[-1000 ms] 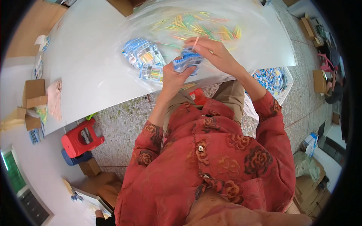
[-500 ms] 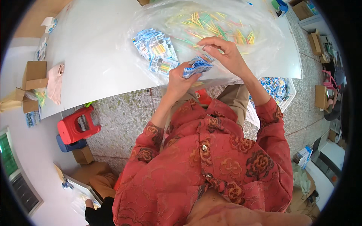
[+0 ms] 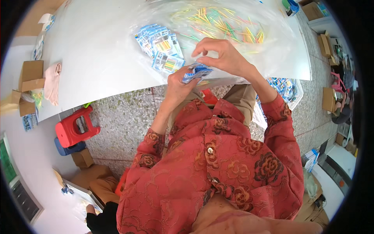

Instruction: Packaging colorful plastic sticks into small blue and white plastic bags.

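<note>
In my left hand (image 3: 180,84) is a small blue-and-white printed packet (image 3: 198,71), pinched near the table's front edge. Above it, my right hand (image 3: 226,57) is bent with thumb and fingers apart, the thumb tip close to the packet's top; I see nothing held in it. A pile of matching flat packets (image 3: 161,41) lies just beyond my left hand, on clear plastic. Past my right hand, thin yellow, green and pink sticks (image 3: 222,23) are scattered over a clear plastic bag (image 3: 278,37).
Below the table's right edge stands a white basket (image 3: 299,95) of blue packets. A red stool (image 3: 76,128) is on the floor at left, by cardboard boxes (image 3: 82,158). A pink cloth (image 3: 52,82) hangs over the white table's (image 3: 93,50) left end. Another person's dark sleeve (image 3: 103,218) shows lower left.
Both hands and the packet have shifted slightly left in the picture. My right thumb and fingers have come closer to the packet's top edge.
</note>
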Available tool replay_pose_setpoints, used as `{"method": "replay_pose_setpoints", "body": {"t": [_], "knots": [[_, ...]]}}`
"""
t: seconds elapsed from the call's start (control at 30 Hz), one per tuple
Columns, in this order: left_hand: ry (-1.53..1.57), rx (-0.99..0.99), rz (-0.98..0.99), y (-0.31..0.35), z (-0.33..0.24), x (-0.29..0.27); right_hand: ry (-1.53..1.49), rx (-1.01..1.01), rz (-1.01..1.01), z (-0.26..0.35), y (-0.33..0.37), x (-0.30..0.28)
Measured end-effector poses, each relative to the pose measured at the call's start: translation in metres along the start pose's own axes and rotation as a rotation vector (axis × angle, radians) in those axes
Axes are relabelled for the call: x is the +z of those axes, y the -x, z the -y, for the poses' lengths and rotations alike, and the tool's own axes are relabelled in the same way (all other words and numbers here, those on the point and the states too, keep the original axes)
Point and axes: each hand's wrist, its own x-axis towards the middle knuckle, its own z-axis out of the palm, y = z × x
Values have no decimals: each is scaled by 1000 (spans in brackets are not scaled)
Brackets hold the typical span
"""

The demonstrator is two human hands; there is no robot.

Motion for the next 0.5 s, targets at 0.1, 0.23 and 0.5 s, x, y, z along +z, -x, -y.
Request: {"method": "replay_pose_setpoints", "body": {"t": [0.1, 0.23, 0.5], "knots": [[-59, 43, -11, 3, 2, -2, 184, -70, -21, 2, 2, 4], [54, -18, -32, 10, 15, -2, 111, 50, -137, 5, 5, 9], [164, 49, -107, 18, 35, -1, 178, -165, -379, 4, 7, 20]]}}
